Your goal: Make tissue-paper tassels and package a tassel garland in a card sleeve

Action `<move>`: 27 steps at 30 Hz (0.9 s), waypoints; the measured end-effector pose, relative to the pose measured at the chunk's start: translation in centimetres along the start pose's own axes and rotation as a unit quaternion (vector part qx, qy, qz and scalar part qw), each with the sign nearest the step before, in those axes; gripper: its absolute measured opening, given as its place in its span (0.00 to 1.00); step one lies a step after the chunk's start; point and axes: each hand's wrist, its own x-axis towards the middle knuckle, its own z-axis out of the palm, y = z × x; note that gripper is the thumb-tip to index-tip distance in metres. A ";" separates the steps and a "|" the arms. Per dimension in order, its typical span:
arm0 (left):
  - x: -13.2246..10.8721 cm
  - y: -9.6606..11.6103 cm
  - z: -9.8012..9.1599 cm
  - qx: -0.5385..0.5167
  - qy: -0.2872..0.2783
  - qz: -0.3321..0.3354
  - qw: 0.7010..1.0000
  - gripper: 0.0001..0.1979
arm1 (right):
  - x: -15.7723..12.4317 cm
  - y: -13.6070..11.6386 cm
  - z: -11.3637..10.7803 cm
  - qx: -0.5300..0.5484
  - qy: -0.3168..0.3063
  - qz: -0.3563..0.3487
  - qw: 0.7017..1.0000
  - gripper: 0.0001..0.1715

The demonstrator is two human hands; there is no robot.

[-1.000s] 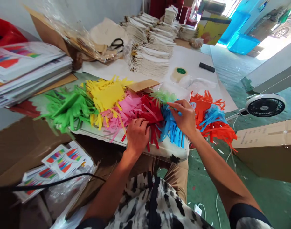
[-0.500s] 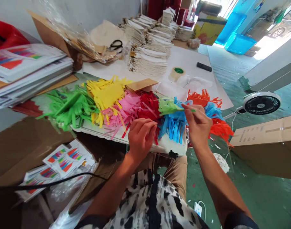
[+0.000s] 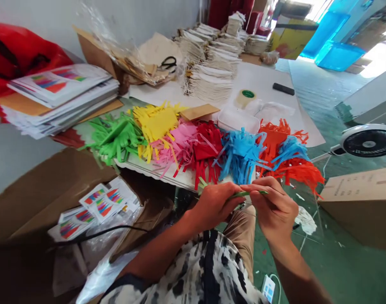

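My left hand (image 3: 215, 203) is closed on a narrow roll of green paper (image 3: 240, 194), whose pale fringed end sticks out at its left. Pinched round the other end of that roll are the fingers of my right hand (image 3: 273, 204). Both hands are close together at the table's front edge. Fringed paper bundles lie in a row behind them: green (image 3: 115, 137), yellow (image 3: 157, 122), pink (image 3: 182, 141), red (image 3: 208, 141), blue (image 3: 243, 147) and orange (image 3: 275, 135).
Stacks of string-tied paper (image 3: 211, 80), a tape roll (image 3: 246, 97), a phone (image 3: 283, 88) and scissors (image 3: 168, 63) lie behind. A fan (image 3: 368, 141) and a carton (image 3: 360, 202) stand right. Printed sheets (image 3: 63, 97) are piled left; an open box (image 3: 53, 190) is below.
The light green paper lifted off the blue bundle and is now a narrow roll between both hands. My hands came together, lower and nearer my body. The view shifted left.
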 end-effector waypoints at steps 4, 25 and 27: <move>-0.9 -0.6 0.1 -0.010 -0.029 -0.061 0.998 0.12 | -0.3 0.1 0.2 0.054 0.057 0.039 0.996 0.08; -4.2 -1.8 3.1 0.012 -0.075 -0.104 0.992 0.14 | -1.2 0.5 -0.2 0.169 0.142 0.133 0.966 0.08; -4.4 -1.9 3.2 0.009 -0.080 -0.103 0.991 0.13 | -1.3 0.6 -0.2 0.165 0.153 0.138 0.965 0.08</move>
